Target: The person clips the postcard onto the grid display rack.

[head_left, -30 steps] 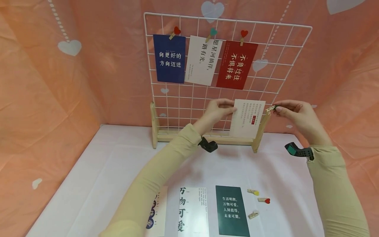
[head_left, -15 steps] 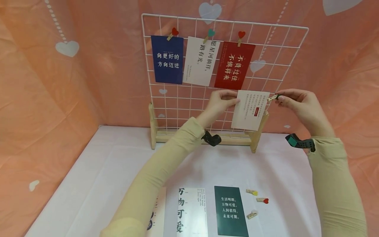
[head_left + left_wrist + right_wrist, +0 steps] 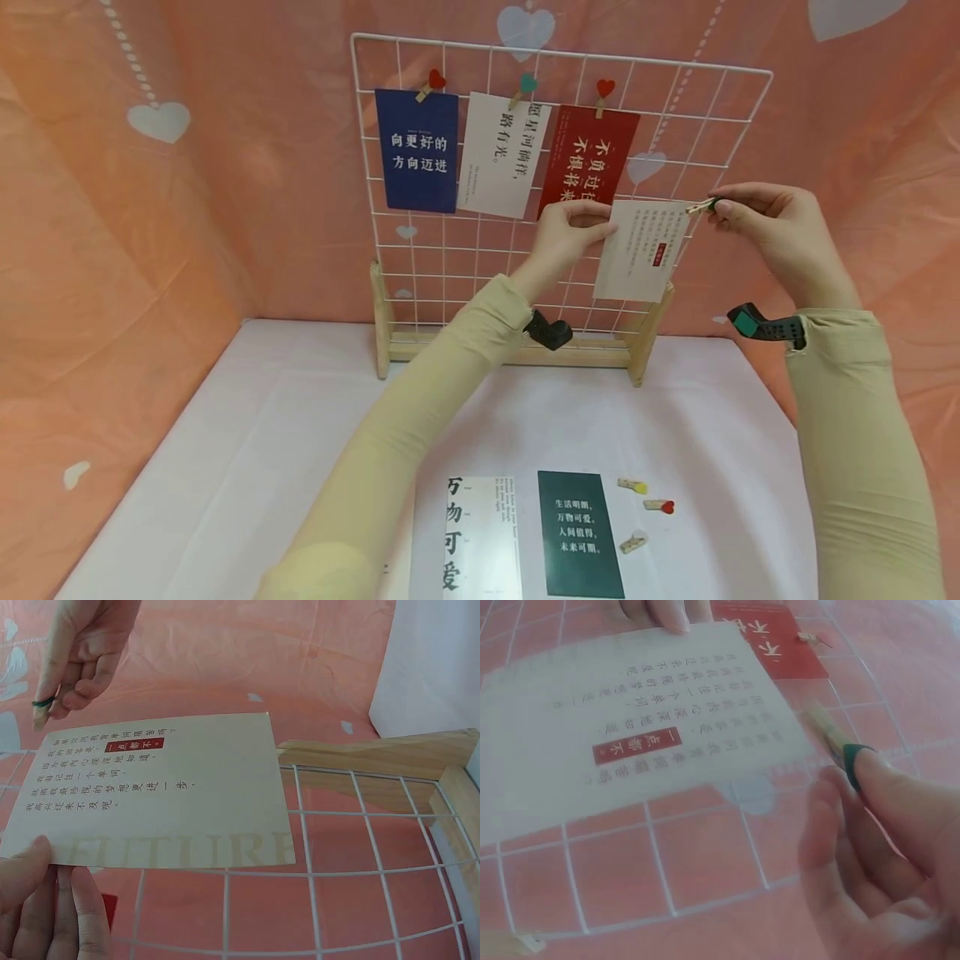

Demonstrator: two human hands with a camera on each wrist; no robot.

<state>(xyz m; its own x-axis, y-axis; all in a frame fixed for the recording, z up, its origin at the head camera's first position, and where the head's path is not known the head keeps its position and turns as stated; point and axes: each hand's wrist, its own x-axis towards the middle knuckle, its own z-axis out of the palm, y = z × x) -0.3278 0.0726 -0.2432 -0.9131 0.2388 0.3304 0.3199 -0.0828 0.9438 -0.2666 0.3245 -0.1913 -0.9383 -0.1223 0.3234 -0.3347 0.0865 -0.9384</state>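
My left hand [image 3: 564,242] pinches a cream card [image 3: 643,250] by its left edge, thumb in front and fingers behind. Small vertical print and a red label show on the card, which stands before the lower right of a white wire grid [image 3: 480,250]. Between thumb and fingers of my right hand [image 3: 780,229] is a small wooden clothespin [image 3: 832,735] with a dark green end. Its tip lies close to the card's top right corner; whether they touch I cannot tell. A red card [image 3: 592,154], partly behind my left hand, hangs from a red heart clothespin [image 3: 602,96].
Also clipped to the grid are a blue card [image 3: 417,150] and a white card [image 3: 502,154]. Wooden feet [image 3: 380,321] support the grid. On the white table lie a dark green card [image 3: 579,533], a white printed card [image 3: 482,537] and several clothespins [image 3: 657,506].
Both hands have risen along the grid, bringing the cream card and the clothespin up. The card's top is now near the red card's lower edge. The view has shifted slightly.
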